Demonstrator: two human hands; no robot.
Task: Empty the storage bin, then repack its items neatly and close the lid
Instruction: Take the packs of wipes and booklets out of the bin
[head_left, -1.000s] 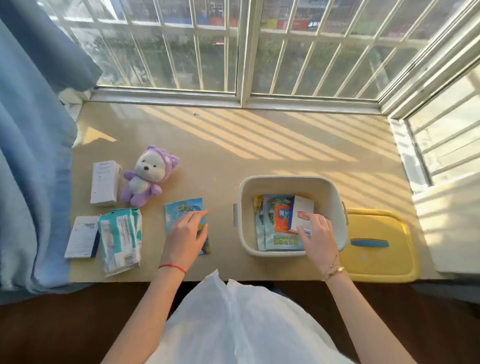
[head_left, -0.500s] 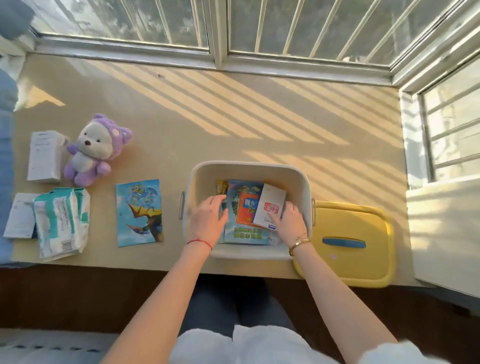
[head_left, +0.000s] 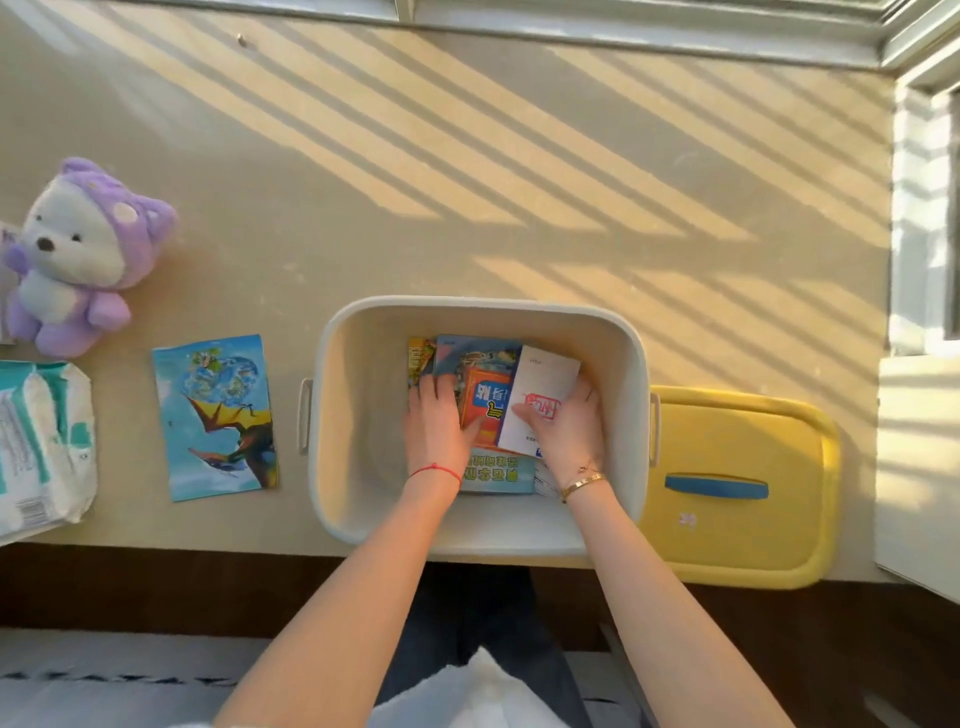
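We have both hands down inside the bin (head_left: 480, 317), which sits at the near edge of the table (head_left: 467, 182), partly overhanging it as far as we can judge. Our left hand (head_left: 434, 423) lies flat with straight fingers on the stack of booklets (head_left: 496, 470) at the bottom. Our right hand (head_left: 569, 431) curls its fingers and thumb around a white card (head_left: 548, 374) that leans on an orange packet (head_left: 485, 400).

The yellow lid (head_left: 737, 441) lies flat just beside the bin on the right. On the left, already out, lie a picture book (head_left: 215, 415), a purple plush bear (head_left: 78, 254) and a pack of wipes (head_left: 41, 441).

The main risk we see is the stack itself. The booklets are thin and glossy and lie at slightly different angles, so if we lift them as one bundle, the lower ones may slide out and fan across the bottom or drop back. The white card is only leaning, so a loose pinch could let it tip away.

The bin's place matters too. Pressing or pulling toward ourselves could tip or drag it off the near edge. The lid also lies near that edge, so a careless elbow could knock it to the floor.
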